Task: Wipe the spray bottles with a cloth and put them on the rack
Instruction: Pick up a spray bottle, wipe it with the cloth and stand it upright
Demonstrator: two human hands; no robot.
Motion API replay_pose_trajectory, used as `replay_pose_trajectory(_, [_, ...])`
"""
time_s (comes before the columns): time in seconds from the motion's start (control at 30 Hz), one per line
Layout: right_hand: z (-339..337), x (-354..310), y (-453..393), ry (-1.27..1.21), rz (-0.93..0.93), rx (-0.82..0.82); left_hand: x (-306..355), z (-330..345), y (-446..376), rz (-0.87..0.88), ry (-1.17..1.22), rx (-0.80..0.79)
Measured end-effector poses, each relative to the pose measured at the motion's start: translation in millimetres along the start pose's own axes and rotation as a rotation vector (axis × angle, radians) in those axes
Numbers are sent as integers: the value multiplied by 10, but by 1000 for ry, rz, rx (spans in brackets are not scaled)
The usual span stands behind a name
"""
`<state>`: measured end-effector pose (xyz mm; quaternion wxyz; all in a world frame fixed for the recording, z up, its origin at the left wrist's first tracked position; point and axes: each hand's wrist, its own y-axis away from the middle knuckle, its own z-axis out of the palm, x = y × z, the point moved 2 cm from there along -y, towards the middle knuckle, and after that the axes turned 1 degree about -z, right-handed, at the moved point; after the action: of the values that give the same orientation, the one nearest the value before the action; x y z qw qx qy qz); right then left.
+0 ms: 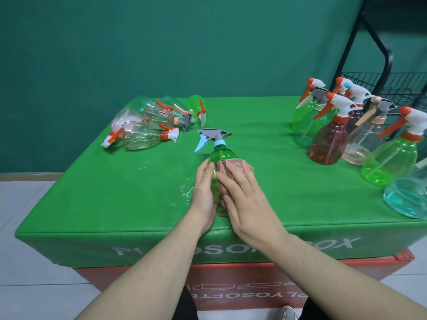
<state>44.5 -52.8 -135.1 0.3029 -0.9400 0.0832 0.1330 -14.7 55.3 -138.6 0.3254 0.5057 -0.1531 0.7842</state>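
A green spray bottle (223, 155) with a grey head and blue trigger lies tilted between my hands over the middle of the green box top (120, 188). My left hand (204, 195) grips its left side. A brownish cloth (233, 168) is wrapped over the right side of the bottle, and my right hand (245, 202) presses it there with fingers laid flat. The bottle's lower body is hidden by my hands. The black wire rack (390, 85) stands at the far right behind the box.
Several spray bottles (147, 128) lie on their sides at the back left of the box. Several more bottles (330, 139) stand upright in a cluster at the right, reaching to the right edge. A green wall rises behind; pale floor tiles lie to the left.
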Motion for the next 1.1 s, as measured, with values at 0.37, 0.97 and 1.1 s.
replay_pose_trajectory(0.37, [-1, 0, 199, -28, -55, 92, 98, 33, 66, 5, -3, 11])
replay_pose_trajectory(0.97, [-176, 39, -571, -308, 194, 28, 15, -26, 0, 14, 92, -65])
replay_pose_trajectory(1.1, [-178, 91, -715, -423, 330, 0, 16, -21, -10, 12, 96, -49])
